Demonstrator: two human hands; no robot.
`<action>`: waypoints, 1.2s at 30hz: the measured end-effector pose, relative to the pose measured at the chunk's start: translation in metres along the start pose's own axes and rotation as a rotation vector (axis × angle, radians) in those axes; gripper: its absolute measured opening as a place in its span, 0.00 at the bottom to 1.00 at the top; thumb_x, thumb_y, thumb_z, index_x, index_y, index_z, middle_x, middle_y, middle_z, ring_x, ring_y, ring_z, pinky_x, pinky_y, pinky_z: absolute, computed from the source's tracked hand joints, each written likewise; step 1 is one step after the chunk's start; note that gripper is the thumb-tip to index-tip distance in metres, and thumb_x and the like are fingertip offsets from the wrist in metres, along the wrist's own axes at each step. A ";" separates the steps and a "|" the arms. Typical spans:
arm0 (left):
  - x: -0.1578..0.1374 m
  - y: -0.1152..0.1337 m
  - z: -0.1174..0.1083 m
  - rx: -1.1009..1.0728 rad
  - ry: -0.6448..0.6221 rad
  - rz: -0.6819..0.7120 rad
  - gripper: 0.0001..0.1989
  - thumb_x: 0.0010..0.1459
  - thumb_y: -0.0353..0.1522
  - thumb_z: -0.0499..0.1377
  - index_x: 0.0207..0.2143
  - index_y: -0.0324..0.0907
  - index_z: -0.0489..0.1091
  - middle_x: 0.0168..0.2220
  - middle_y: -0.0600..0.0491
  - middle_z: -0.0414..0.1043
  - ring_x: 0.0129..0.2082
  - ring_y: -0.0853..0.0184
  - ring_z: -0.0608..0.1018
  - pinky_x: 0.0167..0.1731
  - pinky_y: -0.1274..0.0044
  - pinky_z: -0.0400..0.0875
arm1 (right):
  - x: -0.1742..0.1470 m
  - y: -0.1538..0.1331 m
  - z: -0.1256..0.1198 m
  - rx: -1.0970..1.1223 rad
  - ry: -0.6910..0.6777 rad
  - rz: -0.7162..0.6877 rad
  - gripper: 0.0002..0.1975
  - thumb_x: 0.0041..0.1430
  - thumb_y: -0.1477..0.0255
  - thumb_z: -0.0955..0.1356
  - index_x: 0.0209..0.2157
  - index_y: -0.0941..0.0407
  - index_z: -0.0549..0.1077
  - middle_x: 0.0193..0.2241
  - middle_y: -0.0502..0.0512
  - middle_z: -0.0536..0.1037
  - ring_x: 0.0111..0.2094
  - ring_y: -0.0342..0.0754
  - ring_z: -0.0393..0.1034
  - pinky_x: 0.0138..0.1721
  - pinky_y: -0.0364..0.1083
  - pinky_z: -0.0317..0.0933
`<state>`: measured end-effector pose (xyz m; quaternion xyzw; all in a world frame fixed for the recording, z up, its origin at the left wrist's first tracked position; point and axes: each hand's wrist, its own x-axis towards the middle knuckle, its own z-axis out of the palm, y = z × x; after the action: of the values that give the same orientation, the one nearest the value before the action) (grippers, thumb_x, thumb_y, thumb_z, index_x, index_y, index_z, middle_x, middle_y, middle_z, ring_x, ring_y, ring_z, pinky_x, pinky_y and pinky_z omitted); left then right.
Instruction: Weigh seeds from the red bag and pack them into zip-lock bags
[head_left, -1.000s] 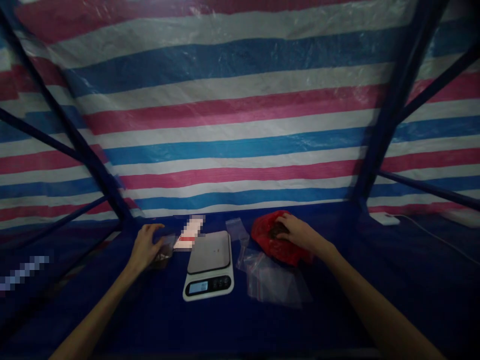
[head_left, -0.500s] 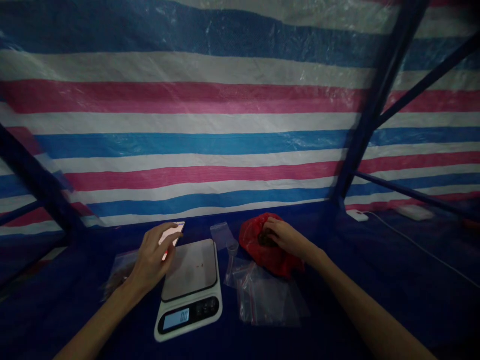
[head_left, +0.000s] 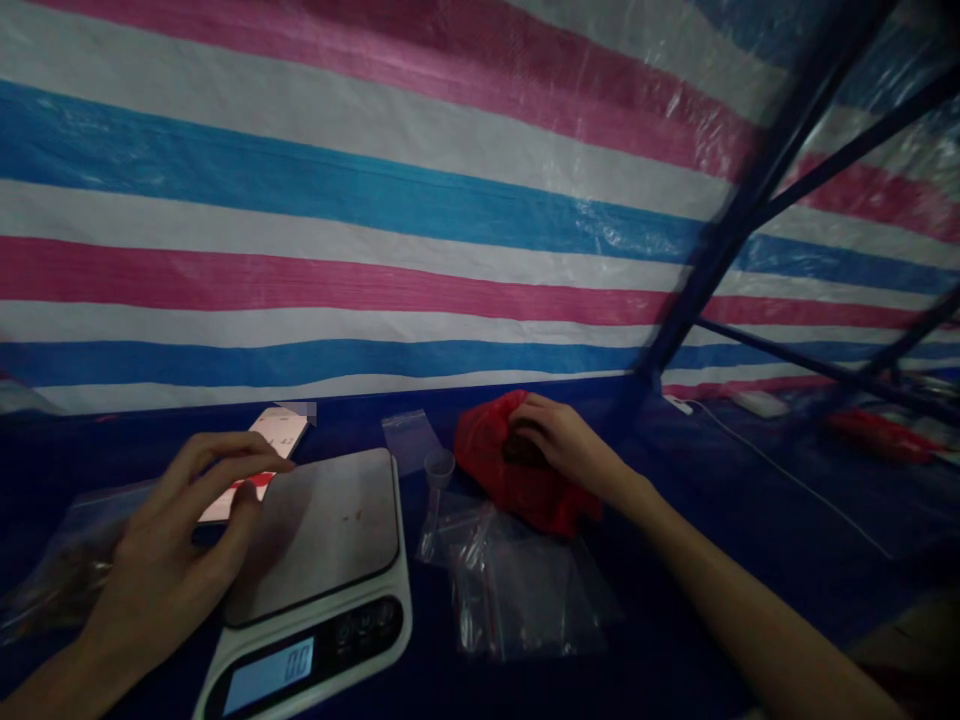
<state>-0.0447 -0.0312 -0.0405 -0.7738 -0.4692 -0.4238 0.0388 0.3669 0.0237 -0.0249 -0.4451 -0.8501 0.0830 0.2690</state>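
My left hand hovers with fingers apart over the lower part of a lit phone, at the left edge of a digital kitchen scale. The scale's display reads 0.0, and a few tiny brown crumbs lie on its plate. My right hand reaches into the mouth of a crumpled red plastic bag. Its fingers are bent into dark brown contents; the fingertips are hidden. Between scale and bag lies a small clear plastic scoop. Several clear zip bags are spread in front of the red bag.
Another clear zip bag lies behind the scoop. A filled clear bag is at far left. A blue metal frame post rises at right, with a white cable beyond it. Striped plastic sheeting hangs behind.
The view has tilted and shifted, so the scale and phone sit further left. My left hand has drawn back from the phone's upper part, showing more screen. My right hand stays in the red bag.
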 end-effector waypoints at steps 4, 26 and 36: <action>-0.005 -0.001 0.004 -0.035 0.011 -0.036 0.09 0.63 0.33 0.54 0.44 0.50 0.71 0.48 0.55 0.69 0.49 0.58 0.75 0.50 0.65 0.70 | 0.002 -0.012 -0.007 -0.005 0.215 -0.004 0.08 0.65 0.79 0.66 0.41 0.55 0.77 0.39 0.55 0.77 0.41 0.49 0.72 0.45 0.48 0.65; 0.003 0.025 0.003 -0.137 0.091 0.065 0.12 0.63 0.26 0.52 0.42 0.48 0.71 0.44 0.54 0.68 0.46 0.65 0.74 0.46 0.70 0.70 | 0.027 -0.071 0.037 -0.005 -0.062 -0.250 0.13 0.68 0.79 0.64 0.46 0.57 0.79 0.43 0.57 0.77 0.39 0.46 0.74 0.43 0.46 0.70; 0.004 0.026 0.003 -0.139 0.086 0.063 0.12 0.62 0.24 0.52 0.40 0.46 0.72 0.44 0.54 0.68 0.47 0.65 0.74 0.50 0.69 0.70 | 0.033 -0.079 0.031 -0.138 -0.162 -0.346 0.16 0.68 0.82 0.62 0.51 0.58 0.76 0.45 0.60 0.77 0.43 0.49 0.74 0.47 0.49 0.71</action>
<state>-0.0224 -0.0420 -0.0308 -0.7701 -0.4118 -0.4868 0.0187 0.2792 0.0064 -0.0081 -0.3019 -0.9363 0.0126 0.1790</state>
